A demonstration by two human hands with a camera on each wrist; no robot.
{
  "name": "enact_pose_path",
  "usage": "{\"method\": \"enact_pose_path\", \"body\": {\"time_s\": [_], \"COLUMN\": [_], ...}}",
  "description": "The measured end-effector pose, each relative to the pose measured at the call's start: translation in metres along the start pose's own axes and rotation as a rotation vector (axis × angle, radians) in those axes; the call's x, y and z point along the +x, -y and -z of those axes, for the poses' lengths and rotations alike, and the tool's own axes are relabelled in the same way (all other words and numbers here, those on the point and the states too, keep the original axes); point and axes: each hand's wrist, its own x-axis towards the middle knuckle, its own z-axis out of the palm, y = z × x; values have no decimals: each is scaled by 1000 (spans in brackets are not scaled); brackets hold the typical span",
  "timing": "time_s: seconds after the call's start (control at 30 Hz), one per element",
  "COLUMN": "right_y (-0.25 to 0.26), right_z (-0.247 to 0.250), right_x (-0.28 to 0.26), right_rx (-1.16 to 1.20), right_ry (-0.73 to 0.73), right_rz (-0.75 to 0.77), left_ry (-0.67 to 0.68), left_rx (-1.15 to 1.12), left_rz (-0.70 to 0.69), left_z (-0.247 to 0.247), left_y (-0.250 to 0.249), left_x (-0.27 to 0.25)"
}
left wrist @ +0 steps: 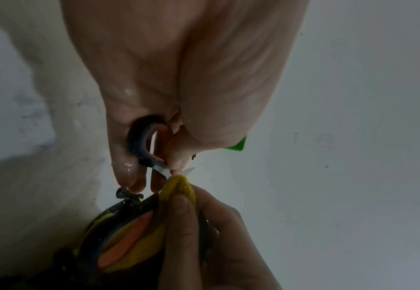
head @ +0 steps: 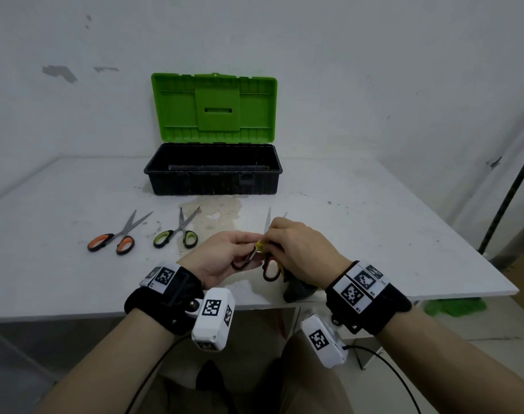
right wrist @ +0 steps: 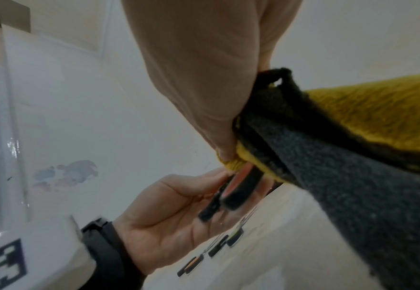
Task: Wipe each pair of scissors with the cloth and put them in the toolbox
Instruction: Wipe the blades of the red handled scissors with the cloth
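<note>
The left hand [head: 225,258] grips the scissors [head: 268,264] by one handle, blades pointing away toward the toolbox [head: 213,180] straight ahead of both hands, while the right hand [head: 299,249] pinches the cloth [right wrist: 352,149] around the blades.

A white table [head: 359,234] fills the middle of the head view (its top stained and flaked near centre). On it: an open toolbox [head: 213,174] at upper centre, orange-handled scissors [head: 116,239] and green-handled scissors [head: 177,233] at centre left.
</note>
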Motion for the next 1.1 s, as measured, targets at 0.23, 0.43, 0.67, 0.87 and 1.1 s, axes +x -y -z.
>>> {"method": "enact_pose_path", "body": {"time_s": [0.23, 0.43, 0.67, 0.87, 1.1], "right_y": [1, 2, -1, -15, -22], "right_z": [0, -5, -12, -17, -15], "right_x": [4, 2, -4, 3, 0], "right_rx": [-127, -107, -29, 45, 172], "right_ry": [41, 9, -81, -132, -185], "right_rz": [2, 21, 109, -70, -108], "left_ry": [93, 4, -41, 20, -15], "left_rx": [106, 163, 195, 199, 152], "left_rz": [-17, -109, -133, -160, -144], "left_z": [-3, -11, -9, -12, -5], "left_y": [-3, -5, -1, 1, 7], "left_x": [-4, -3, 2, 2, 9]}}
